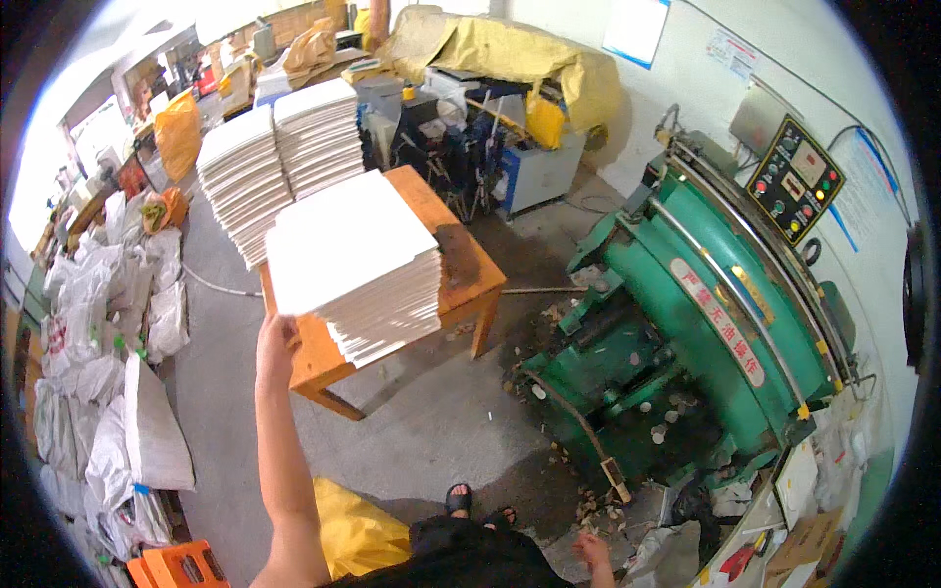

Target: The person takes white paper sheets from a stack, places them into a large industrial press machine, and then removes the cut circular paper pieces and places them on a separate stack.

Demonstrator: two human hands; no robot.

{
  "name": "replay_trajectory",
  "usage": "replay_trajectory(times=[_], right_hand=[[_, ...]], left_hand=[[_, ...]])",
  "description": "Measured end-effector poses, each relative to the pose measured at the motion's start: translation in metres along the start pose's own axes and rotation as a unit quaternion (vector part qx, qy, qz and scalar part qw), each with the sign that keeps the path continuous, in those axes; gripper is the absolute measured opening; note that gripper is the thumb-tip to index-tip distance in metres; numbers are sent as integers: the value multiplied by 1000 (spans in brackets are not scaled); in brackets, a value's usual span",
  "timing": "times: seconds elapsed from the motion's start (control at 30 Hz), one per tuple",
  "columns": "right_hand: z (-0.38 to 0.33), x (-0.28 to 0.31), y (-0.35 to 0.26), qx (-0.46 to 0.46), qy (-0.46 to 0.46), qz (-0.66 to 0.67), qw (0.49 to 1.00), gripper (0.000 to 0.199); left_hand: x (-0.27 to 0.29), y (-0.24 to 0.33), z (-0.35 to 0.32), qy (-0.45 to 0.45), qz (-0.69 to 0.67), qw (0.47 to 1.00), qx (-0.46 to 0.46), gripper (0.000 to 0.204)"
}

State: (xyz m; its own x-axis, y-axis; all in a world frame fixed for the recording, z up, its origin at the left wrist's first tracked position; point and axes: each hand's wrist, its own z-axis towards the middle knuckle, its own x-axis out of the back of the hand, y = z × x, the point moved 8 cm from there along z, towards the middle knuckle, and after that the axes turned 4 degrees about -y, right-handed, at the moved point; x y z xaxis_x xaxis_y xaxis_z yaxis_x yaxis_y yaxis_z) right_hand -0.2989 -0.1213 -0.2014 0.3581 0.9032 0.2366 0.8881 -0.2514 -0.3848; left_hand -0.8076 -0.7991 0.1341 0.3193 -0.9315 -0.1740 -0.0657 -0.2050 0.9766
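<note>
A stack of white cardboard sheets (348, 235) sits on the wooden table (480, 279), its upper sheets out of line with those below. At the near left corner of this stack is my left hand (280, 336), with its fingers curled closed at the edge of the upper sheets; the fingertips are partly hidden. Low in the picture, to the right of my dark clothing, hangs my right hand (591, 552). It holds nothing that I can see, and its fingers look loosely apart. Nearest to it is the littered floor beside the green machine.
Taller white stacks (235, 176) stand behind the table. On the right is a large green machine (686, 304) with a control panel (796, 179) above and a foot pedal (616, 480) below. White sacks (98, 323) line the left; an orange crate (176, 566) lies lower left.
</note>
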Motion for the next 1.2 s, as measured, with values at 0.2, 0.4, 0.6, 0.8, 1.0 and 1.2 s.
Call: replay_trajectory(times=[0.2, 0.4, 0.6, 0.8, 1.0, 1.2], right_hand=[[44, -6, 106, -37, -46, 48, 997, 21], [69, 38, 173, -7, -117, -329, 937, 28], [-59, 4, -47, 236, 72, -53, 968, 33], [-237, 47, -251, 435, -5, 228, 871, 29], [-153, 189, -347, 461, 127, 455, 751, 47], [56, 275, -387, 240, 270, 271, 892, 41]], left_hand=[[-23, -3, -98, -69, -159, 983, 65, 40], [-12, 43, -19, -96, -110, 984, -99, 41], [-126, 25, -43, -93, -100, 988, -70, 37], [-275, -21, -159, -246, -140, 958, 49, 62], [-330, -110, -253, -373, -50, 896, 235, 71], [-356, -163, -332, -367, -78, 853, 364, 59]])
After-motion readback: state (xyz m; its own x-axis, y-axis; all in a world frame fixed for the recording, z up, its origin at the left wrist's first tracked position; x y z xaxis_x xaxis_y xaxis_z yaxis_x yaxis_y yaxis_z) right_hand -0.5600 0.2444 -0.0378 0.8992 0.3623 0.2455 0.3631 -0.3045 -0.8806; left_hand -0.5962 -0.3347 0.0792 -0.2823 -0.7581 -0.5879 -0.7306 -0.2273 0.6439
